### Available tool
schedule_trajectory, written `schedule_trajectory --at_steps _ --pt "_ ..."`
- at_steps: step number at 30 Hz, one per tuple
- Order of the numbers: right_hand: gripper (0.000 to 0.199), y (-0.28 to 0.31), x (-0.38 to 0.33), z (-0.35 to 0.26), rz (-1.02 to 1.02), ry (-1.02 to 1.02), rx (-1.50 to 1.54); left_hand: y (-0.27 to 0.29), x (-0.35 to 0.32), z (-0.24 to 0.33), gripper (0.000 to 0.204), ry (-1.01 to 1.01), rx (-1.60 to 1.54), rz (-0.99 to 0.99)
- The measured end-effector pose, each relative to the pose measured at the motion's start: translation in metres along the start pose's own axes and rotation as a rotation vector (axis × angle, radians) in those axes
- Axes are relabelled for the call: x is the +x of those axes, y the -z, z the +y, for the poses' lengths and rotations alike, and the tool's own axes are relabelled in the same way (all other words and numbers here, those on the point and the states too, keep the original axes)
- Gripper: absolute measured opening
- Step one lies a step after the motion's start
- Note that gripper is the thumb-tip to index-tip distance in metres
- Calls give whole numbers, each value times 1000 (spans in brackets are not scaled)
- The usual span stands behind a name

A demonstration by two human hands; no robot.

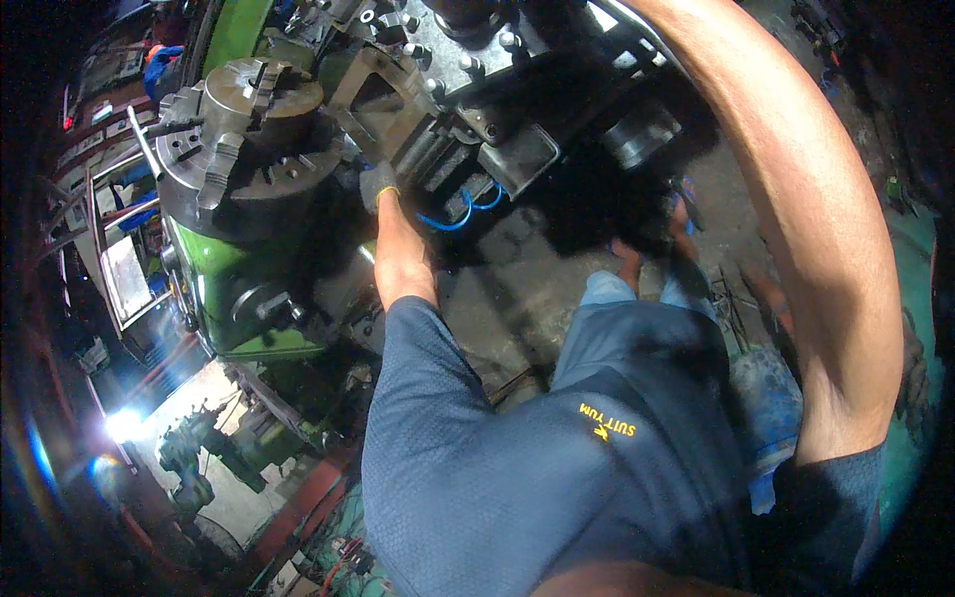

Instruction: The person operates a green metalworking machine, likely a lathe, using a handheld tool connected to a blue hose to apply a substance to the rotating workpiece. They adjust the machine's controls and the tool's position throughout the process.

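Note:
My left hand (376, 185), in a grey glove with a yellow cuff, reaches forward between a lathe chuck and the machine's carriage. Its fingers are too dark and small to make out, so I cannot tell what they touch. The steel chuck (259, 189), with stepped jaws, stands to its left on a green headstock (234, 274). Just beyond the hand is a brownish metal bracket (383, 99) with an opening in it. My right arm (806, 189) stretches up and leaves through the top edge; its hand is out of the picture.
A bolted tool post (468, 65) sits on the dark carriage. Below it hangs a blue hose (453, 221). A lever (274, 306) projects from the headstock. At left are a metal frame (119, 259) and a bright lamp (124, 426). My sandalled feet rest on the dirty floor (507, 298).

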State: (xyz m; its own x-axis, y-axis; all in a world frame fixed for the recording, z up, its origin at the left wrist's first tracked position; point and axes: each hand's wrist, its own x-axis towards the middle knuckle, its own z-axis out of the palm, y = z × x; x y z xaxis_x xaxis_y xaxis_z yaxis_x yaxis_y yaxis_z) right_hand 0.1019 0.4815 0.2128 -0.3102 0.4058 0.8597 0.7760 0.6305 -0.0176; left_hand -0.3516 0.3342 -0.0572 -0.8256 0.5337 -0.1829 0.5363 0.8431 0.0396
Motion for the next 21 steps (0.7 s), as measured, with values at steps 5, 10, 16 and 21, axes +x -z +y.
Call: schedule_trajectory --at_steps 5,10,16,21 --pt "16 -3 -3 2 15 24 10 3 -15 -10 60 42 -36 -54" --pt "16 -2 -3 1 -42 2 -36 0 -24 -3 57 -57 -66 30" --pt "16 -3 -2 0 62 60 25 -12 -21 -20 57 -13 -65 74" --pt "15 -2 -3 2 -64 11 1 -6 -62 -26 55 34 -115 76"
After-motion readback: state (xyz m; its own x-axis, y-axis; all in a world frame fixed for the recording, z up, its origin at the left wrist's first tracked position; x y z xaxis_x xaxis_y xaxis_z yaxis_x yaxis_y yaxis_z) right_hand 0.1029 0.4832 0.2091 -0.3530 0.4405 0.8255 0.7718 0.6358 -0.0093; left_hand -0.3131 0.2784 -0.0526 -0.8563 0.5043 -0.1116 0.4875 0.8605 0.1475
